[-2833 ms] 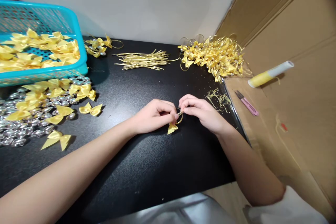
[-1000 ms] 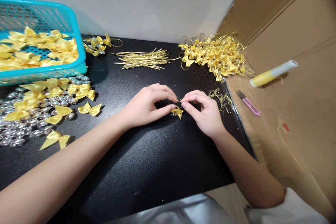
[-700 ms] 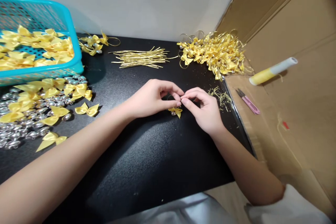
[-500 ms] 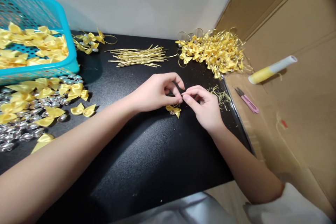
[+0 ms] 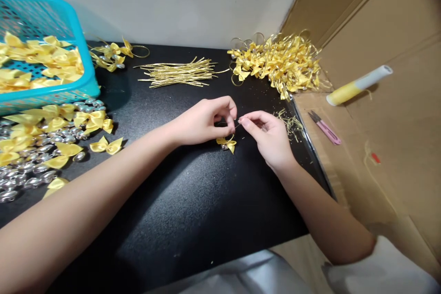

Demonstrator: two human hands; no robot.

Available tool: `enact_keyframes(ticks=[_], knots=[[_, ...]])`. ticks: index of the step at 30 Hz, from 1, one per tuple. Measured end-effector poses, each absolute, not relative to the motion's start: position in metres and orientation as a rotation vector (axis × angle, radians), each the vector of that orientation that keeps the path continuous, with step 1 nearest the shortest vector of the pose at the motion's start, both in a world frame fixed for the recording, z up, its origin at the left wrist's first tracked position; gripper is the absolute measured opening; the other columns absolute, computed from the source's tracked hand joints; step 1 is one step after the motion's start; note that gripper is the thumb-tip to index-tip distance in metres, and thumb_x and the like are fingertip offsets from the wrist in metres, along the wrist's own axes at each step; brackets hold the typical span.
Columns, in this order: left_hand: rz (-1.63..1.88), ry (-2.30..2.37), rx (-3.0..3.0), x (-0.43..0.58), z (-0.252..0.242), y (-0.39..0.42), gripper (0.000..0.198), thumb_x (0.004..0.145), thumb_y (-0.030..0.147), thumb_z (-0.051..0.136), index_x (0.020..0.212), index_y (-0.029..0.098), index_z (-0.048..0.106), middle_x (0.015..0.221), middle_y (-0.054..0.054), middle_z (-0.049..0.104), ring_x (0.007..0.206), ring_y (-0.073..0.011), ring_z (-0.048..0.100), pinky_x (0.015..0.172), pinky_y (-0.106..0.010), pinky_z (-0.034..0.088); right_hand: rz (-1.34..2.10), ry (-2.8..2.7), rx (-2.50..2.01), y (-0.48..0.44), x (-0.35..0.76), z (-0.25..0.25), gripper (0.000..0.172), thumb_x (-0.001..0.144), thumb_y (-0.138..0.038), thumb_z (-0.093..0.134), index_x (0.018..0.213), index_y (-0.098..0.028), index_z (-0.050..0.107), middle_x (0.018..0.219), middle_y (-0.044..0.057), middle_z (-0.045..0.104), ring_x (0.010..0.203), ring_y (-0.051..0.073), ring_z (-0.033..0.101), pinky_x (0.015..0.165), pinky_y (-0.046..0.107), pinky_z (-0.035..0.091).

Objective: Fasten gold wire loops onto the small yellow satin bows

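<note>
Near the middle of the black table, my left hand (image 5: 210, 121) pinches a thin gold cord bent into a loop. From that loop hangs a yellow ribbon bow (image 5: 229, 145) with a small silver bell-like bead, just under my left fingertips. My right hand (image 5: 267, 133) is a little to the right, thumb and forefinger pressed together on the thin end of the same cord. A short line of cord shows between the two hands. How the cord ends meet is too small to make out.
A blue basket (image 5: 82, 55) of yellow bows stands at left, with silver beads (image 5: 44, 149) and bows before it. Gold cords (image 5: 181, 73) lie at the back, finished looped bows (image 5: 279, 62) heaped right of them. Pink snips (image 5: 325, 128) and a yellow-white tube (image 5: 358, 85) rest on cardboard.
My hands have drawn slightly apart, and a short stretch of cord now shows between them. The view has shifted slightly.
</note>
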State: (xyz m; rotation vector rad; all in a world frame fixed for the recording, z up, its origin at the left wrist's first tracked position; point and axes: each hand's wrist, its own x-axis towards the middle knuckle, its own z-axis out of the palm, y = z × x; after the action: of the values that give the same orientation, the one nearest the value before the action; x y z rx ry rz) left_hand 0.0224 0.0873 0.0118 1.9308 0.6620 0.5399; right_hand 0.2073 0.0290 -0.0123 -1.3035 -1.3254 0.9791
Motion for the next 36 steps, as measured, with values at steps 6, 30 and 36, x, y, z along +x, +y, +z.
enact_keyframes(ticks=[6,30,36], knots=[[0.543,0.654,1.961,0.014,0.004,0.084,0.015,0.082,0.016,0.06,0.09,0.019,0.047,0.083,-0.002,0.071,0.078,-0.0138,0.068,0.076,-0.028,0.054,0.966,-1.298,-1.324,0.03,0.206,-0.014,0.012,0.08,-0.031,0.07,0.08,-0.02,0.069,0.081,0.001,0.072,0.078,0.015,0.065,0.076,0.032,0.052],[0.485,0.704,2.071,0.008,0.003,0.081,0.017,0.086,0.022,0.058,0.085,0.02,0.041,0.084,0.0,0.072,0.076,-0.0126,0.067,0.071,-0.024,0.05,1.246,-0.953,-1.227,0.033,0.208,-0.01,0.025,0.074,-0.034,0.078,0.086,-0.021,0.06,0.088,0.0,0.075,0.085,0.014,0.074,0.08,0.028,0.062],[0.47,0.701,2.136,0.008,0.003,0.081,0.019,0.086,0.022,0.057,0.083,0.021,0.038,0.083,0.001,0.071,0.072,-0.0123,0.065,0.07,-0.024,0.047,1.171,-0.985,-1.242,0.034,0.21,-0.014,0.022,0.078,-0.034,0.074,0.086,-0.022,0.059,0.09,0.0,0.074,0.087,0.013,0.074,0.081,0.027,0.061]])
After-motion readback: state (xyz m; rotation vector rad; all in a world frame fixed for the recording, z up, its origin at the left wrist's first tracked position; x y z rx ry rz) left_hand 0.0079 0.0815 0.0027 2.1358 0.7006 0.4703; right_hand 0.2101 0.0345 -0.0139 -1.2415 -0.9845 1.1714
